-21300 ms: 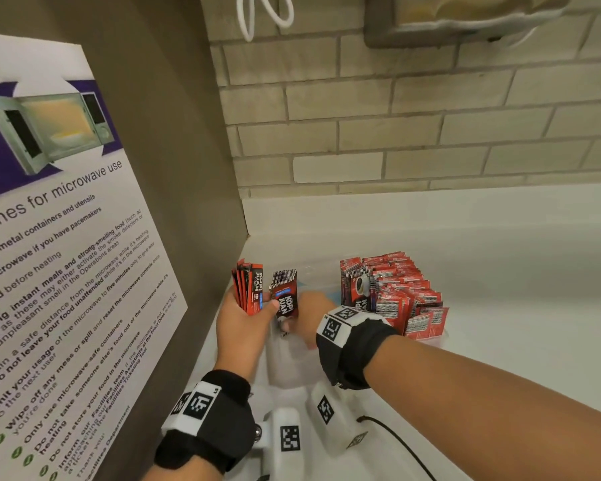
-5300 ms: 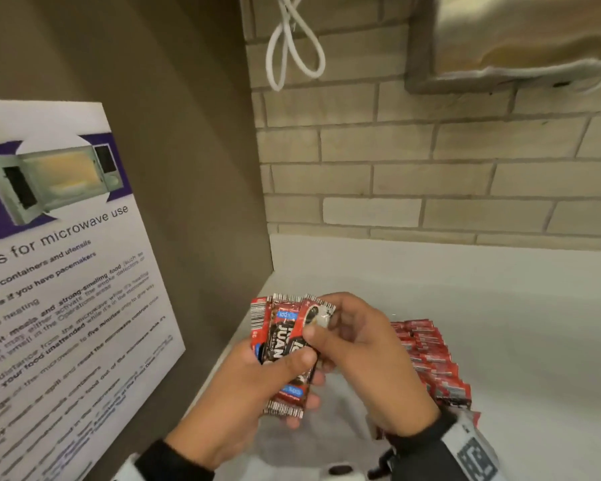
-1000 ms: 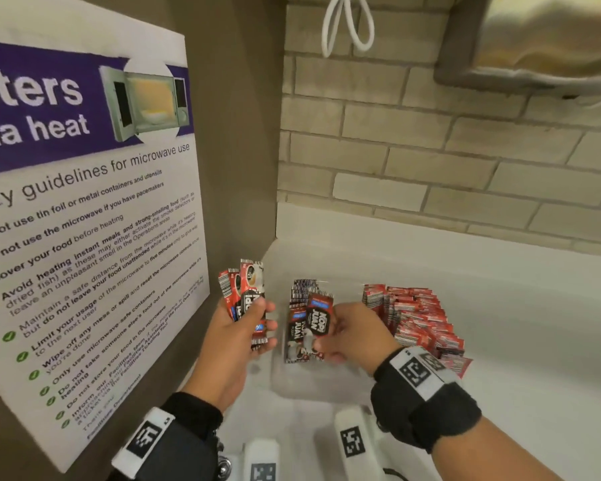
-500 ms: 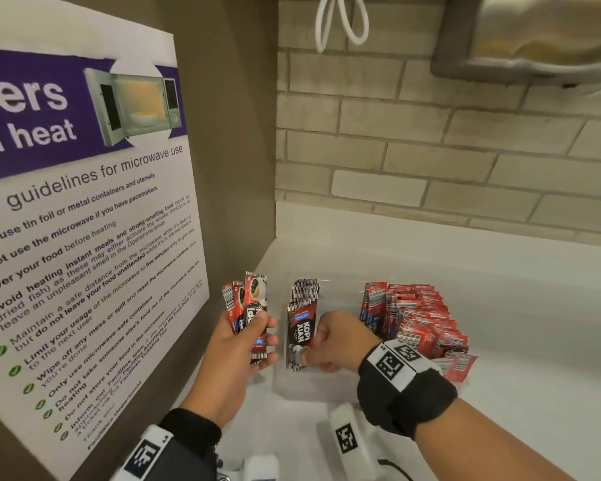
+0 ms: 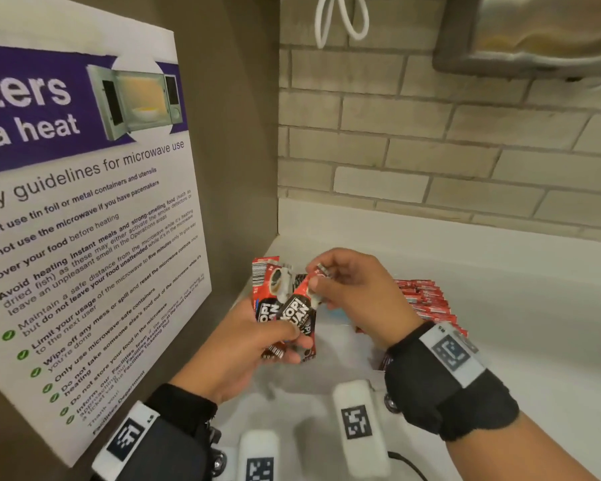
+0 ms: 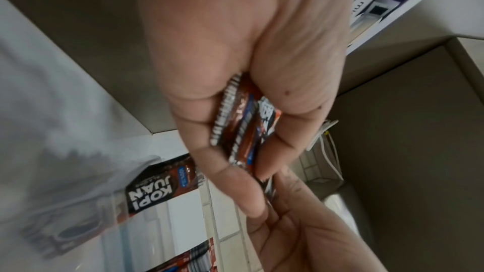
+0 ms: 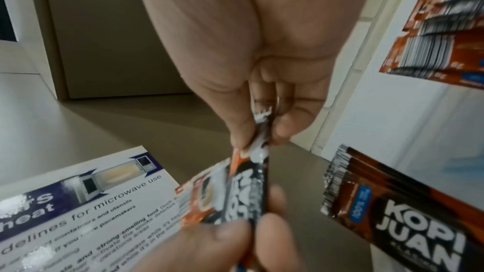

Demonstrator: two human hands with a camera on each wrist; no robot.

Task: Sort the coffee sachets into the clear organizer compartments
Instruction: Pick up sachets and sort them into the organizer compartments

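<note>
One glossy red-and-black coffee sachet (image 5: 301,308) at frame centre: we are pinching its top with our right hand (image 5: 358,296), peeling it cleanly from the left hand's (image 5: 243,345) clamped bundle.

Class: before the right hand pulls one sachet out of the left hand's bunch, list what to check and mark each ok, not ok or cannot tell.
1. Left hand grips the bunch: ok.
2. Right hand pinches the top end of the sachet: ok.
3. Only one sachet pinched: cannot tell.
4. Same brand as the dark sachets already in the organizer: ok.
5. Room left in that compartment: cannot tell.
6. Red sachets kept separate: ok.
</note>
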